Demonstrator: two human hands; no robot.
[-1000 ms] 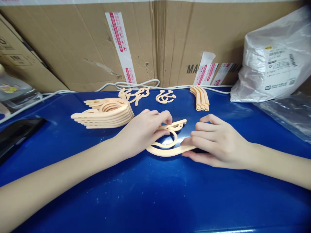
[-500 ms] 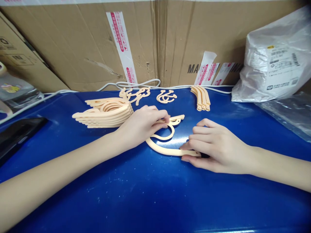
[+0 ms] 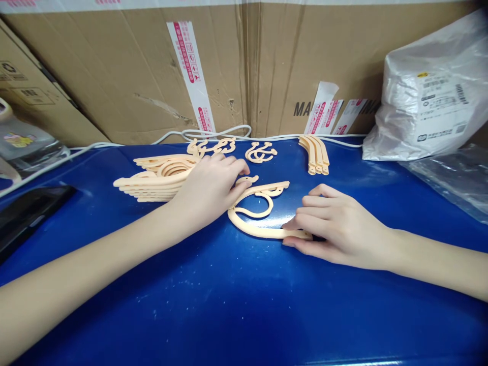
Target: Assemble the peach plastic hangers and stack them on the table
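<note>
A beige plastic folding hanger (image 3: 255,233) lies bent on the blue table, its two arms spread apart and a round loop between them. My right hand (image 3: 339,229) pinches the tip of the near arm between thumb and fingers. At the joint end, my left hand (image 3: 213,185) is closed, with a small curved hook piece (image 3: 249,179) showing between its thumb and index finger. The left hand hides the rest of that piece. Just behind my left wrist sits a stack of folded beige hangers (image 3: 152,180), partly covered by the hand.
Loose beige hooks (image 3: 261,151) lie at the back, with more hooks (image 3: 217,146) to their left. Curved hanger arms (image 3: 314,155) are piled farther right. A white cable (image 3: 171,134) runs before cardboard boxes (image 3: 125,66). A black phone-like object (image 3: 34,216) and a wrapped package (image 3: 427,96) flank the table.
My left hand has shifted left from the far arm to the joint end, uncovering the far arm and loop. My right hand still pinches the near arm, which has moved slightly away from me.
</note>
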